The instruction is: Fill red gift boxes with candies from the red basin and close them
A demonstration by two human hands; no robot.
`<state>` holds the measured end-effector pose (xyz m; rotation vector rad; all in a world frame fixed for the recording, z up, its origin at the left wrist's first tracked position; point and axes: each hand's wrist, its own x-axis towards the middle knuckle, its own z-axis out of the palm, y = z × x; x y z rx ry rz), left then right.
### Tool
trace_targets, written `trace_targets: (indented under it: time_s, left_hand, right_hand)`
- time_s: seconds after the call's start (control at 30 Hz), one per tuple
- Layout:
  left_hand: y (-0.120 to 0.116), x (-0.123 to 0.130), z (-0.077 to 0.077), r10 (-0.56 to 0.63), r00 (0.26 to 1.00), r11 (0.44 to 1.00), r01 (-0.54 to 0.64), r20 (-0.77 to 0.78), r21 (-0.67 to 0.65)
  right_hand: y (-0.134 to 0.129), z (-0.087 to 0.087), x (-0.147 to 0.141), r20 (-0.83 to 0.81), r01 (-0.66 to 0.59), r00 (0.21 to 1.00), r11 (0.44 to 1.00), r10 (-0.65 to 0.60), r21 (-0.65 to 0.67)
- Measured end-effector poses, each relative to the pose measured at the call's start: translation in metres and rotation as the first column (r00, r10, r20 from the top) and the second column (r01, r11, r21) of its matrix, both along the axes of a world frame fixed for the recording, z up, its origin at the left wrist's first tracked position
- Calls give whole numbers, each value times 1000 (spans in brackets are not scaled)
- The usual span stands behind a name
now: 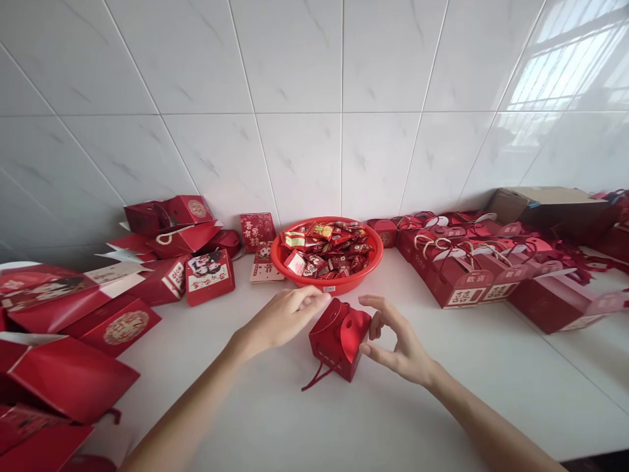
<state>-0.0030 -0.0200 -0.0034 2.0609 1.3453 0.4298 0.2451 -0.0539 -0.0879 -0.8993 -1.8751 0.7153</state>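
Observation:
A small red gift box [331, 347] stands on the white table between my hands, its rounded top flaps partly raised and leaning together. A dark red cord hangs from its front left side onto the table. My left hand [285, 314] is at the box's upper left edge, fingers bent close together; whether anything is between them is hidden. On the right side, my right hand [396, 341] has its fingers curved and apart, with the thumb near the box's side. Behind the box is a red plastic basin [327, 283] full of wrapped sweets.
Several red boxes [111, 328] lie piled at the left. Red cards [258, 231] are beside the basin. Rows of boxes with cord handles [452, 275] stand at the right, before a cardboard box [545, 196]. A tiled wall [295, 151] bounds the back.

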Motion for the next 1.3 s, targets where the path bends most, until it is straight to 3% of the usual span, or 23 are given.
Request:
trace_targets:
  time_s: [0.1, 0.17, 0.33, 0.5, 0.6, 0.7, 0.77, 0.93, 1.13, 1.3]
  left_hand:
    - [-12, 10, 9, -62, 994, 978, 79, -88, 195]
    - [-15, 18, 9, -101, 980, 959, 142, -172, 245]
    - [-5, 19, 3, -137, 961, 956, 192, -240, 221]
    - [4, 4, 5, -91, 983, 971, 123, -157, 207]
    - [8, -4, 10, -86, 990, 979, 105, -113, 173]
    - [10, -11, 12, -144, 985, 974, 158, -98, 163]
    - [11, -16, 13, -156, 980, 974, 173, -124, 144]
    - [12, -27, 16, -149, 945, 985, 169, -292, 45]
    - [11, -24, 8, -103, 937, 993, 117, -334, 24]
    - [9, -18, -1, -45, 951, 997, 62, -305, 45]
  right_hand:
    - [1, 5, -6, 89, 3, 996, 994, -13, 106]
    - [2, 10, -10, 178, -2, 984, 992, -20, 126]
    - [13, 26, -20, 346, -11, 938, 993, -31, 118]
    - [29, 40, -26, 403, -22, 915, 998, -6, 65]
    - [32, 49, -33, 513, -10, 858, 997, -32, 79]
    - [34, 57, -40, 611, -4, 791, 998, -32, 58]
    - [36, 60, -40, 582, 2, 813, 1000, -16, 26]
    - [48, 65, -21, 294, -94, 947, 987, 129, -130]
    - [64, 66, 6, 272, -178, 926, 937, 262, -299]
    - [75, 58, 13, 58, -252, 947, 842, 316, -478]
